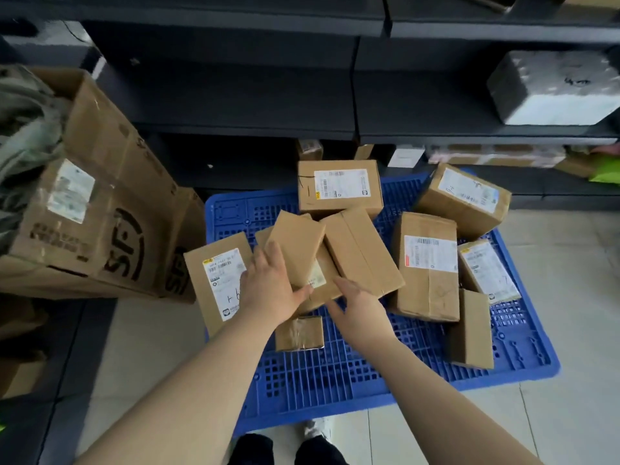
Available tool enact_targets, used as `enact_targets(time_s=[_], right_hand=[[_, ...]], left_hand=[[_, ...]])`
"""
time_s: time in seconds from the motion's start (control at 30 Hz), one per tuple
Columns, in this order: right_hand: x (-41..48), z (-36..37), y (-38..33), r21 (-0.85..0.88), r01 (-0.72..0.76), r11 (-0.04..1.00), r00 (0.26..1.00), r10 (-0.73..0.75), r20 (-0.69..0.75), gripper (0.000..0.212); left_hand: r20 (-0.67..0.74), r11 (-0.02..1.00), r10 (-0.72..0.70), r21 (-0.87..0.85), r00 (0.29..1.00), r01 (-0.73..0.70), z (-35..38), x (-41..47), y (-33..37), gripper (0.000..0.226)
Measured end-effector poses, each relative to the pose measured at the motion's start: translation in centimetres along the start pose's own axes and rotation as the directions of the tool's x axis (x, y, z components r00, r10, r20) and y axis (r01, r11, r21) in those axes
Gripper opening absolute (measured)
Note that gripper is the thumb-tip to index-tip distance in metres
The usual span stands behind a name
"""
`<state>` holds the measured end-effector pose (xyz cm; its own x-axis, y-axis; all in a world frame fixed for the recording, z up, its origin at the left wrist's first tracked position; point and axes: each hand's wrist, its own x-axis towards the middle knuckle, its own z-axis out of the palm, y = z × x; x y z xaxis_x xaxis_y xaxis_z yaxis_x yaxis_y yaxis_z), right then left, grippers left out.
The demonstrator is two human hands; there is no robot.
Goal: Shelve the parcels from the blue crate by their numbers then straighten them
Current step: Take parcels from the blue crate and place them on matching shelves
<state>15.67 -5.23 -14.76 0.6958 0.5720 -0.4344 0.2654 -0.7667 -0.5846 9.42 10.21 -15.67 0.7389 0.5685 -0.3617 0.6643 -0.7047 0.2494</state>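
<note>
Several brown cardboard parcels lie on a flat blue slatted crate [335,380] on the floor. My left hand [271,283] lies with straight fingers against a small plain parcel [298,246] leaning in the middle of the pile. My right hand [359,307] reaches with spread fingers to the lower edge of a longer plain parcel [362,253] beside it; I cannot tell if it touches. A labelled parcel [218,276] sits at the crate's left edge, others [339,189] [426,266] [466,196] behind and right. Dark shelves [241,95] stand behind the crate.
A large open SF carton [100,209] with grey bags stands at left. A grey foam box [553,88] rests on the right shelf; small parcels sit on the lowest shelf [479,156]. Pale floor tiles [570,414] surround the crate. My shoes [315,431] are at its front edge.
</note>
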Motion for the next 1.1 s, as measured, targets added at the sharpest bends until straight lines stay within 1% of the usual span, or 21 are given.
enact_targets(time_s=[0.1,0.13,0.17,0.23,0.3,0.37,0.4,0.47,0.53,0.6,0.63,0.7,0.73,0.8,0.83,0.87,0.93,1.0,1.03,1.1], right_hand=[[0.6,0.4,0.4,0.014,-0.008,1.0,1.0,0.008,-0.018,0.05],[0.7,0.4,0.4,0.023,-0.01,1.0,1.0,0.01,-0.022,0.049],[0.8,0.5,0.2,0.039,-0.017,0.999,1.0,0.018,-0.021,0.048],[0.9,0.7,-0.3,0.082,-0.036,0.996,0.999,0.037,-0.019,0.046],[1.1,1.0,-0.8,0.113,-0.049,0.992,0.999,0.049,0.004,0.048],[1.3,1.5,-1.5,0.135,-0.055,0.989,0.998,0.048,0.05,0.049],[1.3,1.8,-1.9,0.139,-0.051,0.989,0.996,0.041,0.074,0.049],[1.4,2.6,-2.6,0.132,-0.019,0.991,0.993,0.003,0.119,0.048],[1.5,3.4,-2.9,0.128,0.026,0.991,0.988,-0.045,0.146,0.049],[1.4,3.6,-2.8,0.124,0.038,0.991,0.983,-0.06,0.175,0.051],[1.2,3.6,-2.7,0.121,0.047,0.992,0.98,-0.069,0.188,0.052],[0.8,3.4,-2.5,0.113,0.064,0.992,0.972,-0.088,0.219,0.055],[0.6,3.2,-2.5,0.108,0.076,0.991,0.966,-0.1,0.239,0.057],[0.1,3.1,-2.6,0.076,0.108,0.991,0.954,-0.125,0.272,0.061],[-0.1,3.1,-2.6,0.068,0.117,0.991,0.952,-0.132,0.277,0.06],[-0.4,3.1,-2.6,0.078,0.118,0.99,0.952,-0.135,0.273,0.059],[-0.9,3.0,-2.2,0.124,0.084,0.989,0.957,-0.115,0.268,0.055],[-1.4,3.0,-1.6,0.138,0.05,0.989,0.949,-0.09,0.303,0.051],[-1.7,3.0,-1.3,0.124,0.042,0.991,0.938,-0.082,0.336,0.053],[-2.2,3.3,-0.7,0.053,0.036,0.998,0.92,-0.054,0.389,0.062]], left_hand=[[-0.027,0.999,-0.001,-0.034,1.0,0.0,0.7,0.7,-0.1,0.106],[-0.016,0.998,-0.01,-0.069,1.0,0.009,0.7,0.8,-0.3,0.103],[0.009,0.989,-0.03,-0.145,1.0,0.031,0.5,0.7,-0.6,0.099],[0.076,0.926,-0.057,-0.368,0.996,0.081,0.2,0.2,-1.8,0.084],[0.137,0.835,-0.037,-0.54,0.99,0.106,0.2,-0.3,-3.5,0.069],[0.191,0.754,-0.043,-0.637,0.981,0.157,0.5,-1.0,-5.2,0.057],[0.21,0.742,-0.054,-0.646,0.976,0.18,0.8,-1.4,-5.9,0.051],[0.197,0.785,-0.059,-0.596,0.979,0.167,1.2,-2.1,-6.8,0.046],[0.076,0.83,-0.051,-0.551,0.996,0.085,1.4,-2.5,-7.1,0.053],[-0.072,0.859,-0.005,-0.511,0.997,-0.032,0.8,-2.6,-7.0,0.054],[-0.109,0.87,0.029,-0.486,0.994,-0.079,0.5,-2.5,-7.0,0.054],[-0.079,0.883,0.049,-0.463,0.996,-0.08,0.2,-2.3,-6.8,0.049],[-0.044,0.901,0.041,-0.43,0.998,-0.056,0.0,-2.2,-6.6,0.053],[0.018,0.961,0.028,-0.275,0.999,-0.022,-0.2,-2.5,-6.1,0.074],[0.02,0.979,0.027,-0.204,0.999,-0.023,-0.1,-2.6,-6.0,0.082],[0.005,0.984,0.027,-0.174,1.0,-0.026,0.0,-2.7,-5.8,0.085],[-0.044,0.976,0.024,-0.216,0.999,-0.033,0.2,-2.7,-5.8,0.076],[-0.068,0.969,0.01,-0.247,0.998,-0.027,0.3,-2.5,-6.0,0.068],[-0.058,0.975,0.01,-0.221,0.998,-0.023,0.3,-2.4,-6.1,0.071],[-0.016,0.988,0.017,-0.151,1.0,-0.019,0.2,-2.6,-6.1,0.087]])
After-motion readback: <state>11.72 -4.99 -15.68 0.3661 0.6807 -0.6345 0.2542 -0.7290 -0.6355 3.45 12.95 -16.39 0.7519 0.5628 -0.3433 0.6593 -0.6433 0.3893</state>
